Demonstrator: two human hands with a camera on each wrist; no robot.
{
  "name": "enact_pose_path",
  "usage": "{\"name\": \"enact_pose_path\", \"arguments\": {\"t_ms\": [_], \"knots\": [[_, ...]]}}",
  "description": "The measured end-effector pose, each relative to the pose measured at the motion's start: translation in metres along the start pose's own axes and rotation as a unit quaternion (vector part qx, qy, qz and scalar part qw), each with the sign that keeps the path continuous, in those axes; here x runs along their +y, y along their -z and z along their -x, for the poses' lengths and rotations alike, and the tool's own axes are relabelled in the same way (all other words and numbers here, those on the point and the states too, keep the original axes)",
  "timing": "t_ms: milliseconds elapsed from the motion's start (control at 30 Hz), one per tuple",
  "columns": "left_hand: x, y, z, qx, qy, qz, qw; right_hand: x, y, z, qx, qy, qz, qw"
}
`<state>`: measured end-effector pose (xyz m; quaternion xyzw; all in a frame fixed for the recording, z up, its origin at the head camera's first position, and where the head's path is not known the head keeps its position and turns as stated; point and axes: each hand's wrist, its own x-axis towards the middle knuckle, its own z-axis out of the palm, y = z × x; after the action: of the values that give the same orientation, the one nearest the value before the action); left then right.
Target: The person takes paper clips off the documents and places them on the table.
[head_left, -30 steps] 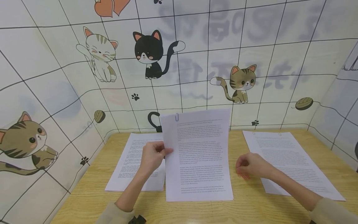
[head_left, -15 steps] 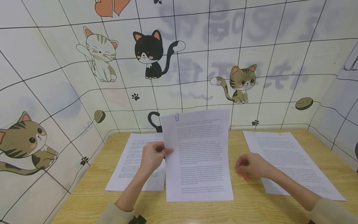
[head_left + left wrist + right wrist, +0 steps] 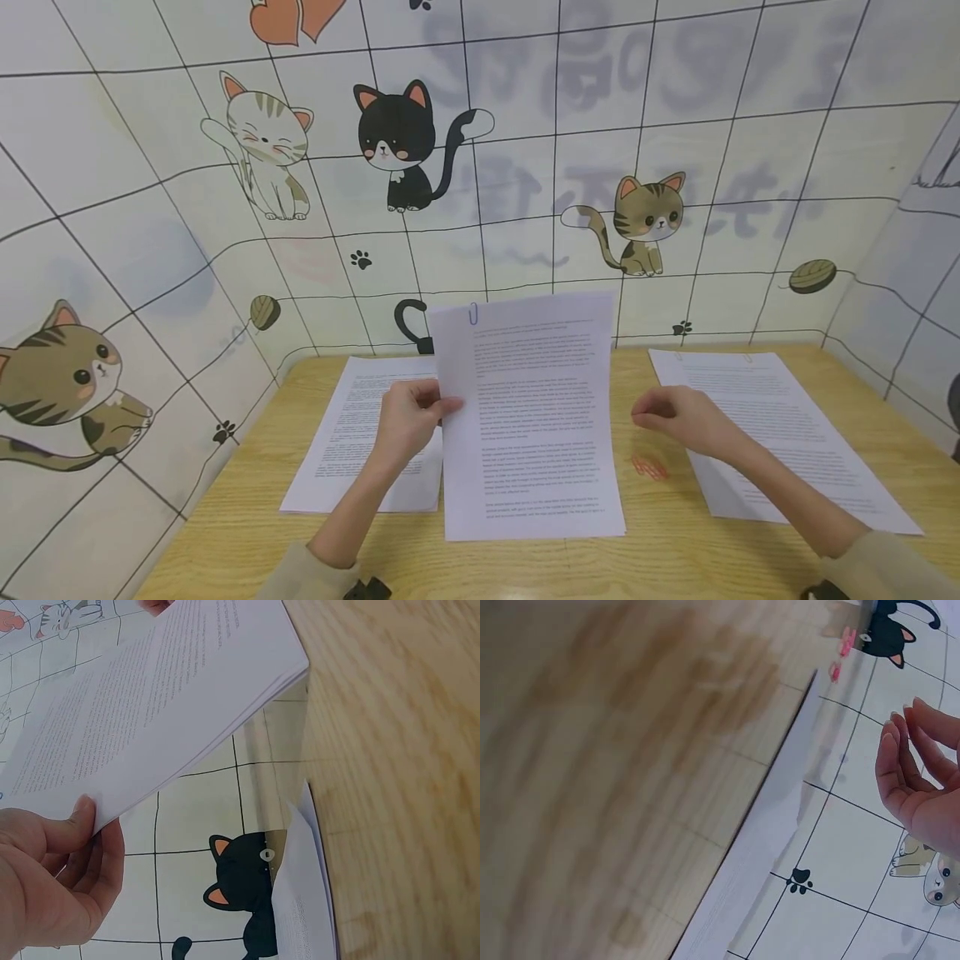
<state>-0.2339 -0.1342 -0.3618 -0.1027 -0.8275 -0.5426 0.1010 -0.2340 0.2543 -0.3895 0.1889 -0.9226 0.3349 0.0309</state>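
My left hand (image 3: pixel 408 417) grips the left edge of an upright stack of printed sheets (image 3: pixel 528 433), thumb on the front. A blue paper clip (image 3: pixel 473 314) sits on the stack's top edge, toward its left corner. To the right of the stack, a small heap of red paper clips (image 3: pixel 648 468) lies on the wooden table (image 3: pixel 555 571). My right hand (image 3: pixel 686 419) hovers just above and behind that heap, thumb and fingertips brought together. In the right wrist view, the right hand's fingertips (image 3: pixel 911 712) meet; I cannot tell whether a clip is between them.
Another printed stack (image 3: pixel 352 433) lies flat at the left, partly behind the left hand and the upright sheets. On the right, a third stack (image 3: pixel 787 433) with two clips at its far edge lies under the right forearm. A cat-patterned wall (image 3: pixel 517 242) stands behind the table.
My right hand has risen away from the red paper clips, which now show in full below it. My left hand still holds the stack upright in the same place.
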Motion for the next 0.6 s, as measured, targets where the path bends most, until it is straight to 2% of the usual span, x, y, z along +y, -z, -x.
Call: {"name": "enact_pose_path", "arguments": {"t_ms": [267, 600], "knots": [[0.000, -0.002, 0.000, 0.003, 0.000, -0.002, 1.0000, -0.014, 0.008, -0.005, 0.045, -0.009, -0.016, 0.9988], [-0.001, -0.002, 0.000, 0.004, -0.003, 0.002, 1.0000, -0.034, 0.028, -0.007, 0.096, -0.007, -0.058, 0.9936]]}}
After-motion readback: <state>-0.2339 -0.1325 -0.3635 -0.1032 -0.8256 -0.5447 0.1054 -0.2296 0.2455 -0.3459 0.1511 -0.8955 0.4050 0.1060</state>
